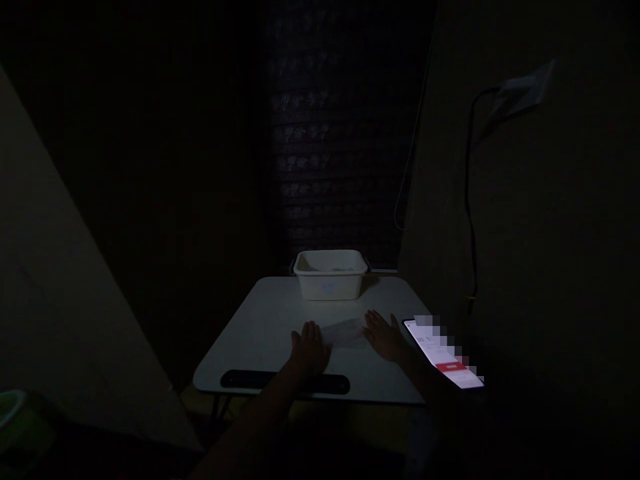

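Note:
A thin, see-through plastic sheet or bag (345,333) lies flat on the small white table (265,320); the dim light hides which it is. My left hand (310,347) rests palm down at its left end, fingers stretched out. At the right end, my right hand (383,335) lies with its fingers extended and the thumb apart, the fingertips at the sheet's edge. Neither hand is wrapped around anything. Beyond the sheet stands a white plastic tub (330,287), with some pale contents just showing inside, too dark to name.
A lit phone (440,353) sits at the table's right edge. A dark slot strip (250,380) runs along the front edge. On the right wall hangs a black cable (469,200) from a socket (525,90). A greenish bucket (20,427) stands at lower left.

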`<act>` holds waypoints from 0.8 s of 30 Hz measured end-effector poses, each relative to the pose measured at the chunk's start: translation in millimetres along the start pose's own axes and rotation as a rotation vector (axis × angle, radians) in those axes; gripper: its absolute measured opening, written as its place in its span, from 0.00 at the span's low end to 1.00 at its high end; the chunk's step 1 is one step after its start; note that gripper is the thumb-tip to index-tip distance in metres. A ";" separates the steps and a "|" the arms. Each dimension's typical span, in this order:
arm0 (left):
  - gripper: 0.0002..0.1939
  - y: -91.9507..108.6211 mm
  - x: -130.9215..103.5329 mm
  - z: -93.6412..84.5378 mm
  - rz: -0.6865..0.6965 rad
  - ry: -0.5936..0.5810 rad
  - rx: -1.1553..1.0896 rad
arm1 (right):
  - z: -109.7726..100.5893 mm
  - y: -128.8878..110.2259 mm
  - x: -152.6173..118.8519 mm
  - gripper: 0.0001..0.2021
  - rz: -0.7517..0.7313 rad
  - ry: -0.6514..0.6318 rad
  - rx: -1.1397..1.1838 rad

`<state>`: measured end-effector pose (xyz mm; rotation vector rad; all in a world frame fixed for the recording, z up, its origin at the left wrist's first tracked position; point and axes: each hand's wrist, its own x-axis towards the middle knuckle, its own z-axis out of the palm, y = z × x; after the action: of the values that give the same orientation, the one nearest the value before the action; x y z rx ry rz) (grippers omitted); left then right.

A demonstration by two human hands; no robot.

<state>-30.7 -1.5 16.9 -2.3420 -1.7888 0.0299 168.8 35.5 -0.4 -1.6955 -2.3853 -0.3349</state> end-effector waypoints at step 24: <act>0.28 0.9 2.6 0.2 -0.008 -0.019 -0.008 | -10.0 -32.7 1.4 0.24 -0.089 -0.045 0.073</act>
<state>-29.1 0.7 16.9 -2.3476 -1.8108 0.0441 137.7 23.4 7.3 -1.5851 -2.4788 -0.2227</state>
